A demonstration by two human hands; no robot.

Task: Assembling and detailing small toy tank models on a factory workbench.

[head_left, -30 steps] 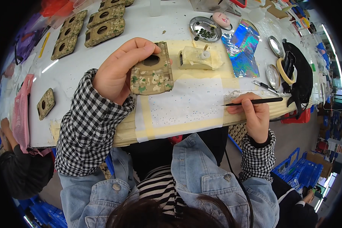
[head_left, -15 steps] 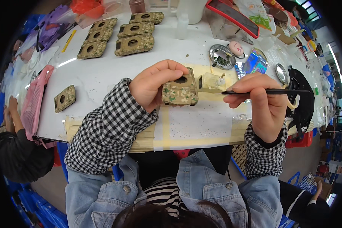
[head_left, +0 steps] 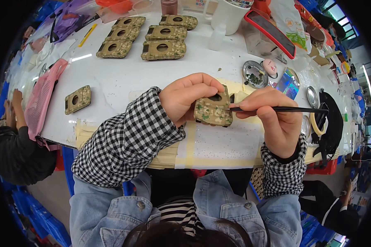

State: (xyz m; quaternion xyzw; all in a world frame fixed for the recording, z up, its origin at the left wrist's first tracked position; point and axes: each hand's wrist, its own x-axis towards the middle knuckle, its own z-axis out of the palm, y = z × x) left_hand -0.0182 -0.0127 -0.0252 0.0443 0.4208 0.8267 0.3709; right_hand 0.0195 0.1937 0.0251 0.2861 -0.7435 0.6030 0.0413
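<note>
Your left hand [head_left: 191,99] grips a camouflage toy-tank hull [head_left: 212,113] by its left side, thumb beside the round opening, holding it above the white tabletop [head_left: 111,78] near its front edge. Your right hand [head_left: 276,115] pinches black tweezers [head_left: 292,109] between thumb and fingers, the tip at the hull's right side – whether it touches, or holds anything, is too small to tell. Under the hull lies a white sheet [head_left: 224,144] dotted with tiny specks, along the tabletop's front edge. Six matching hulls [head_left: 152,51] stand toward the back edge, left of centre; a single hull [head_left: 84,99] sits near the left edge, beside a pink mesh bag [head_left: 45,94]. Toward the back right corner – a red-cased phone [head_left: 272,33].
</note>
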